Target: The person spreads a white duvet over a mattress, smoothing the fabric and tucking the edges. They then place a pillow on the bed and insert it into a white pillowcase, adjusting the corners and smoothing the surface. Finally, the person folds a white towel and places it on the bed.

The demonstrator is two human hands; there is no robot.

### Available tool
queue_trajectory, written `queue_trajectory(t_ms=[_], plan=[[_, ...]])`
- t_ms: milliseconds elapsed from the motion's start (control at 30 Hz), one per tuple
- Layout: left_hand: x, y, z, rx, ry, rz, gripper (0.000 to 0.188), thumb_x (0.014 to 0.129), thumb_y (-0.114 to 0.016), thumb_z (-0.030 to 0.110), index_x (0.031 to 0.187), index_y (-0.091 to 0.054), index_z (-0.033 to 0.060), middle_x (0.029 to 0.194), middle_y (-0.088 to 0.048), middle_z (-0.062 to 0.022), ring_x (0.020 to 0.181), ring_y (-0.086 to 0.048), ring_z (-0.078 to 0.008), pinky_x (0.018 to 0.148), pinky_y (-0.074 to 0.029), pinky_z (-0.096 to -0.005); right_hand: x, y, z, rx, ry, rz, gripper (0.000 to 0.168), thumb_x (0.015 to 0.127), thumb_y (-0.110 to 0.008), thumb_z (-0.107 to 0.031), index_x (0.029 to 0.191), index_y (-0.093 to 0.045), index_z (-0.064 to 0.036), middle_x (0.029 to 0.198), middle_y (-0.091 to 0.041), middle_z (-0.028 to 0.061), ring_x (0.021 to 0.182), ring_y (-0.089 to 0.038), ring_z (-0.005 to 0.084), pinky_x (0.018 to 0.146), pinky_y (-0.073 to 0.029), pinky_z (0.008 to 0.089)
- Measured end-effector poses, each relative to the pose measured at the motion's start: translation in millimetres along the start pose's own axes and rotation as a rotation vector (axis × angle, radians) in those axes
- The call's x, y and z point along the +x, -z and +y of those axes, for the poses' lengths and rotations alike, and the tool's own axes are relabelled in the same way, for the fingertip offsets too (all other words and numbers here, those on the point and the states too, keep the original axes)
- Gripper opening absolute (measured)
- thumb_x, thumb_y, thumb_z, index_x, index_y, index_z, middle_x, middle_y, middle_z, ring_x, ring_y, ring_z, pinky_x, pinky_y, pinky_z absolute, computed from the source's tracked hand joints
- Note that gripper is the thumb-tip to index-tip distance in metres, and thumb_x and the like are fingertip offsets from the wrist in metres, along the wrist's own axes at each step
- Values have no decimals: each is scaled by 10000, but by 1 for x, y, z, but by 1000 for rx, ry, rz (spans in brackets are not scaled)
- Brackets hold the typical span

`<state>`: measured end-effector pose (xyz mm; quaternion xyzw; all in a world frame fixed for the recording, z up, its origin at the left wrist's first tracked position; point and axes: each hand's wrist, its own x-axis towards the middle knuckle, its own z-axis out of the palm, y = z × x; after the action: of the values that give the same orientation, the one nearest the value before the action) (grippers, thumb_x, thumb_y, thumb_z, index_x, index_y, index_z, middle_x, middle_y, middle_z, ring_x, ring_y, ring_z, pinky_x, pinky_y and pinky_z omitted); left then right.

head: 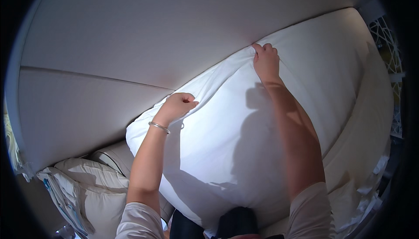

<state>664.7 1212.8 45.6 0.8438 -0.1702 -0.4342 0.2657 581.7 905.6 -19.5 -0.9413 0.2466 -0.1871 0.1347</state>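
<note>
A large white duvet or padded bedding piece lies before me, its far edge against a pale wall or panel. My left hand, with a silver bangle at the wrist, pinches a fold of the white fabric near its left end. Farther off and to the right, my right hand has its fingers curled on the fabric's edge beside the wall. Loose folds run between both hands. My shadow falls across the fabric.
The pale wall rises along the far side, with a seam at left. Folded cream quilts are stacked at lower left. A white openwork lattice screen stands at the right edge. My dark-clothed legs touch the near side of the bedding.
</note>
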Motion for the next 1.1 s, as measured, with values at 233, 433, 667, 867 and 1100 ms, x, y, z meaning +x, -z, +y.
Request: queue_trajectory(t_ms=[233, 433, 667, 867, 1100], plan=[[-19, -13, 2, 255, -213, 796, 86, 870, -566, 121, 878, -530, 43, 704, -604, -175, 663, -599, -362, 592, -476, -420, -19, 21, -84, 215, 158, -384, 287, 874, -505, -143, 1146, -593, -119, 905, -641, 132, 869, -610, 319, 760, -492, 418], [-9, -26, -15, 237, -325, 908, 148, 854, -581, 65, 980, -517, 22, 844, -599, -191, 717, -599, -384, 612, -477, -438, -19, 8, -100, 263, 13, -216, 168, 894, -518, -141, 1037, -576, -75, 932, -636, 145, 869, -603, 339, 750, -486, 423], [-1, -53, -51, 400, -420, 702, 363, 858, -592, 145, 1145, -491, -54, 1300, -436, -246, 1157, -463, -392, 982, -392, -435, -46, -22, -97, 427, -100, -194, 216, 886, -565, -159, 1065, -573, -38, 1146, -603, 134, 1091, -553, 329, 933, -444, 406], [-7, -55, -35, 469, -429, 741, 397, 842, -591, 133, 1188, -513, -47, 1225, -499, -205, 1084, -501, -359, 928, -416, -430, -49, -23, -91, 152, 318, -329, 330, 884, -588, -207, 1156, -554, -22, 1218, -581, 131, 1257, -438, 278, 1113, -241, 440], [26, -32, -44, 343, -319, 548, 329, 891, -526, 282, 1001, -591, -21, 889, -634, -222, 851, -600, -394, 775, -463, -482, -22, -17, -118, -110, 278, -592, 447, 896, -468, -377, 1135, -631, -36, 1182, -614, 132, 1173, -509, 270, 1092, -261, 427]])
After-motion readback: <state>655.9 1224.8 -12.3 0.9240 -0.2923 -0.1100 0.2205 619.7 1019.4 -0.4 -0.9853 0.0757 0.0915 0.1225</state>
